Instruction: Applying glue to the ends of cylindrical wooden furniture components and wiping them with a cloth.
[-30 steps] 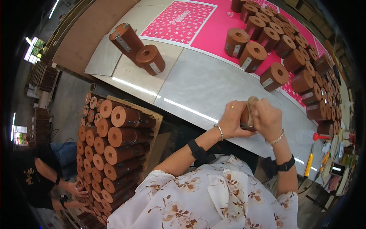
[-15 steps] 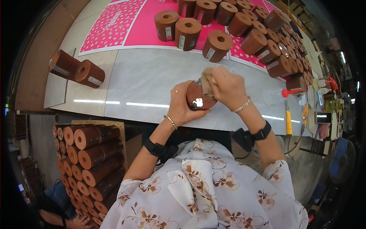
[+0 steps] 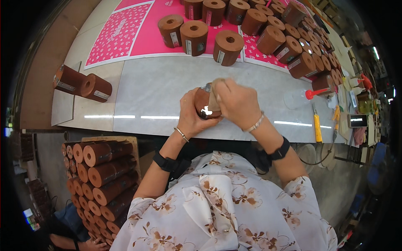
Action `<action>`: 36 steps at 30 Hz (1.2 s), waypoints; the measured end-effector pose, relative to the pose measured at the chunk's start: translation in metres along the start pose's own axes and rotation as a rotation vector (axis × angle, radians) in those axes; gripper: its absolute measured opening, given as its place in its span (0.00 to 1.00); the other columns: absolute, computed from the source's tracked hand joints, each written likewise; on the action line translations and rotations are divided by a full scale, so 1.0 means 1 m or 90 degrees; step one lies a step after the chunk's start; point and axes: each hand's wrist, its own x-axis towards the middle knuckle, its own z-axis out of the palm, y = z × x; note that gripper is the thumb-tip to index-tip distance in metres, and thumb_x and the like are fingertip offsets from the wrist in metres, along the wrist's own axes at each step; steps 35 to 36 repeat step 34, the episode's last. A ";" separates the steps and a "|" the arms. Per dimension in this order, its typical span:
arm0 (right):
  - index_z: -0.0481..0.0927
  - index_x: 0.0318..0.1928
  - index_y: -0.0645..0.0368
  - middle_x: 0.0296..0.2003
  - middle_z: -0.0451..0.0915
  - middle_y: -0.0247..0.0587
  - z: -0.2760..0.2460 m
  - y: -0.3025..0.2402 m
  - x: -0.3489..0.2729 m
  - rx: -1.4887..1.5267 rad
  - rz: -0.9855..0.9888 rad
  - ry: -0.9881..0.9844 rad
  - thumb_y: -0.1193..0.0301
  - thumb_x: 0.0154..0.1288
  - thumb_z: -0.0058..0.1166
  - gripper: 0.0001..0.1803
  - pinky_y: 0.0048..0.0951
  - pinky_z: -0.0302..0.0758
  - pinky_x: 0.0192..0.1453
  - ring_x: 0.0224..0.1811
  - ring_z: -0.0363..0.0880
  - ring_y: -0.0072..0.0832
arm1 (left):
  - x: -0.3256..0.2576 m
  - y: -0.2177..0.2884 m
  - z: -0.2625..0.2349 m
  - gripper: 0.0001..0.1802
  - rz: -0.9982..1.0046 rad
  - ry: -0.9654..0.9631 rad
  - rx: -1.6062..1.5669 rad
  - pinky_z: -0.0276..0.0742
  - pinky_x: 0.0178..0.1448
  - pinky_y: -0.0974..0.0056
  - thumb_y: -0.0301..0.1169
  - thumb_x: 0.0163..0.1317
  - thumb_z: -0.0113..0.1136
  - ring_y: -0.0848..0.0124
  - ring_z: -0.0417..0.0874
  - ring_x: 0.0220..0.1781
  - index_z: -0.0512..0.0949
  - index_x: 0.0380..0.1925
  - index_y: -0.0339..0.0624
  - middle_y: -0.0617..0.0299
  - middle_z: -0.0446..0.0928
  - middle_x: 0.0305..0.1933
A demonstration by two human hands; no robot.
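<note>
A brown wooden cylinder (image 3: 202, 101) with shiny inlay is held above the grey tabletop (image 3: 150, 90), its round side turned partly towards me. My left hand (image 3: 191, 113) wraps round its left and lower side, thumb along the near edge. Pinched in my right hand (image 3: 239, 102) is a folded beige cloth (image 3: 214, 97), pressed against the cylinder's right side. The fingers of this hand are curled and partly hidden behind its back. Beyond my hands, a similar cylinder (image 3: 228, 48) with a hole in its top and a pale strip on its side stands upright.
Many cylinders crowd the pink sheet (image 3: 146, 39) at the back and right. Two cylinders (image 3: 95, 88) lie at the left. A stack of them (image 3: 109, 175) is below left, near another person's hand (image 3: 94, 244). At right are a yellow-handled tool (image 3: 317, 127) and a red-topped clear container (image 3: 296, 99).
The whole view has shifted slightly, so the tabletop things sit further left. Both hands keep their holds, and the cloth has moved a little along the cylinder's right side.
</note>
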 end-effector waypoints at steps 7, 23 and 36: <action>0.76 0.38 0.57 0.28 0.74 0.40 -0.035 -0.019 -0.067 0.164 0.047 -0.086 0.73 0.59 0.52 0.06 0.34 0.73 0.24 0.22 0.76 0.36 | -0.004 0.004 -0.015 0.52 0.053 0.045 0.089 0.64 0.60 0.52 0.45 0.30 0.80 0.51 0.70 0.55 0.66 0.56 0.35 0.49 0.69 0.52; 0.75 0.37 0.65 0.26 0.73 0.48 -0.002 0.053 -0.170 0.128 0.213 0.095 0.78 0.60 0.55 0.05 0.34 0.69 0.24 0.22 0.75 0.42 | 0.049 0.040 -0.211 0.41 -0.075 0.409 0.289 0.76 0.47 0.62 0.47 0.37 0.79 0.65 0.78 0.42 0.69 0.44 0.30 0.52 0.74 0.41; 0.74 0.38 0.65 0.26 0.72 0.47 0.004 0.057 -0.172 0.127 0.197 0.095 0.77 0.59 0.56 0.07 0.36 0.68 0.23 0.22 0.74 0.45 | 0.068 0.012 -0.291 0.44 -0.261 0.552 0.430 0.75 0.58 0.59 0.55 0.40 0.74 0.54 0.78 0.53 0.73 0.51 0.34 0.46 0.71 0.52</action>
